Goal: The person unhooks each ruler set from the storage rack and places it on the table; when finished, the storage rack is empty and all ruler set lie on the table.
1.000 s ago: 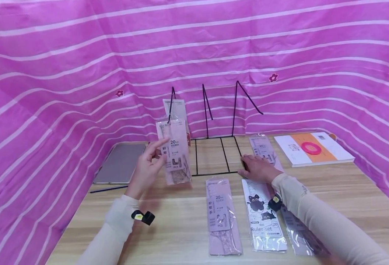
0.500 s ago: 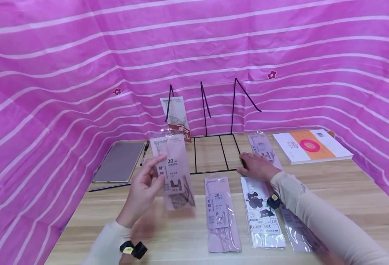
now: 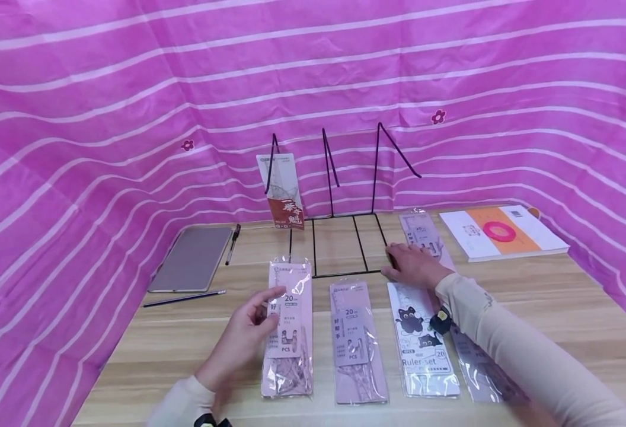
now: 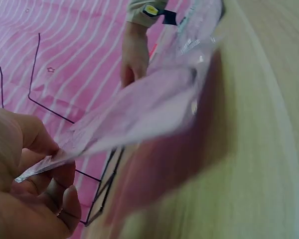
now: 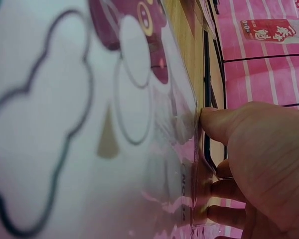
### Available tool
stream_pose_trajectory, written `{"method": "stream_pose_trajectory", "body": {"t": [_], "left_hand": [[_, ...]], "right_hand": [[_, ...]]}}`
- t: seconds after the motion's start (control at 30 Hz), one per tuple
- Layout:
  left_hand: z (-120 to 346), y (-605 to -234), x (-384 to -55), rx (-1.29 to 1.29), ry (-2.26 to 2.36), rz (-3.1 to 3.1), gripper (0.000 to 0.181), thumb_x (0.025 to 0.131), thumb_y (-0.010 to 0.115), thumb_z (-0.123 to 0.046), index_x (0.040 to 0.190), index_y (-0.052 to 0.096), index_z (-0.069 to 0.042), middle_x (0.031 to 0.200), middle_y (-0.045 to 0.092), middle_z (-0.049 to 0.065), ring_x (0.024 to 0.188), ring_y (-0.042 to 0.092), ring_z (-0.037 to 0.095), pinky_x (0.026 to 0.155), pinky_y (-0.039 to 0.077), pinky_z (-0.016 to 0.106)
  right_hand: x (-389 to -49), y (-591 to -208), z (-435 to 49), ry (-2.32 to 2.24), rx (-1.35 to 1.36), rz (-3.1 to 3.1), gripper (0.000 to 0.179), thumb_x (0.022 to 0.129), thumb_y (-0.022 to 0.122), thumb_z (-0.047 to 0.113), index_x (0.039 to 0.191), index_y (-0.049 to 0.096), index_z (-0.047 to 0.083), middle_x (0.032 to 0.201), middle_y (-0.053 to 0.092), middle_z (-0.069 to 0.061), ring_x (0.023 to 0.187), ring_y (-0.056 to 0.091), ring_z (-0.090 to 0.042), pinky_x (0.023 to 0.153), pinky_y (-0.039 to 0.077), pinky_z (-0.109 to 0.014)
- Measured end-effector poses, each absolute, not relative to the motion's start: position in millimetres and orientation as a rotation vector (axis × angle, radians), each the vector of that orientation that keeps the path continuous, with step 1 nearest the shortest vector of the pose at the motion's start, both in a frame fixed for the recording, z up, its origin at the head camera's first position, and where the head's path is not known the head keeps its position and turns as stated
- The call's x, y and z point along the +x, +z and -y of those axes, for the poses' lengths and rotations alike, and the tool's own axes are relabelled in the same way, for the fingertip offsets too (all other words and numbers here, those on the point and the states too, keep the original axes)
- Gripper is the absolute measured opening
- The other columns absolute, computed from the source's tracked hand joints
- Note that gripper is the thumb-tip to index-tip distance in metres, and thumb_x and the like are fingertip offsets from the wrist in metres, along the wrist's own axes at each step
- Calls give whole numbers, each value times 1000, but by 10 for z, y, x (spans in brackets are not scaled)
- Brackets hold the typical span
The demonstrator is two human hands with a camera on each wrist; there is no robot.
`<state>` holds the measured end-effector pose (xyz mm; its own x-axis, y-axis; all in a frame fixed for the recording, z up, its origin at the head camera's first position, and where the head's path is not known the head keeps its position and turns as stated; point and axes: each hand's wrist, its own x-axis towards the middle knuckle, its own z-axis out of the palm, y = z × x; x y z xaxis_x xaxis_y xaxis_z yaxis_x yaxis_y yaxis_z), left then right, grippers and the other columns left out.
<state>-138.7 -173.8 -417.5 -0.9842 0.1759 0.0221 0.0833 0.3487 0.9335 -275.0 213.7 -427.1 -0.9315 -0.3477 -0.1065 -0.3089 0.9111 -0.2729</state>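
My left hand (image 3: 247,332) pinches the left edge of a plastic-wrapped ruler set (image 3: 290,332) with pink backing, low at the table's front. In the left wrist view this ruler set (image 4: 134,112) is tilted edge-on, with thumb and fingers on its near edge. My right hand (image 3: 415,267) holds the front right corner of a black wire display rack (image 3: 339,276). In the right wrist view my thumb and fingertips (image 5: 217,191) are at the rack's wire. One card-backed set (image 3: 285,193) hangs from the rack's left hook.
Right of the held pack lie another pink ruler set (image 3: 357,344), a white cat-print ruler set (image 3: 424,344) and more pink packs (image 3: 481,367), partly under my right arm. A book (image 3: 505,233) lies right; a grey tablet-like slab (image 3: 191,259), pen (image 3: 233,244) and pencil (image 3: 185,298) lie left.
My left hand has brought the pink ruler set off the left hook, down and toward me, to the left of the other packs. My right hand has stayed at the rack's corner.
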Motion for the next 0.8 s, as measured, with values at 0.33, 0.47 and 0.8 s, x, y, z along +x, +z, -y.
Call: {"method": "stream_pose_trajectory", "body": {"t": [0.33,0.47,0.8], "left_hand": [[1680,-4351,-1454,463,1245,-2750,46,95,72,-10,138,68,-22,133,66,0,115,63,18,104,54,37],[1676,-4380,-1480,503,1133,-2825,44,93,75,-15,135,70,-26,131,67,-7,125,61,22,114,46,54],[1717,-4374,-1494,495,900,-2918,45,90,79,-21,132,71,-35,101,58,-16,86,50,4,98,39,40]], "right_hand": [[-2748,-4295,-2167,-368,-500,-2925,76,106,56,48,161,35,0,166,36,-27,154,30,-53,126,19,-71],[-2742,-4286,-2176,-368,-505,-2937,76,106,57,48,161,36,0,166,37,-27,153,31,-53,126,20,-72],[-2748,-4285,-2146,-350,-516,-2948,75,106,57,49,161,38,1,166,37,-26,153,32,-52,125,24,-72]]}}
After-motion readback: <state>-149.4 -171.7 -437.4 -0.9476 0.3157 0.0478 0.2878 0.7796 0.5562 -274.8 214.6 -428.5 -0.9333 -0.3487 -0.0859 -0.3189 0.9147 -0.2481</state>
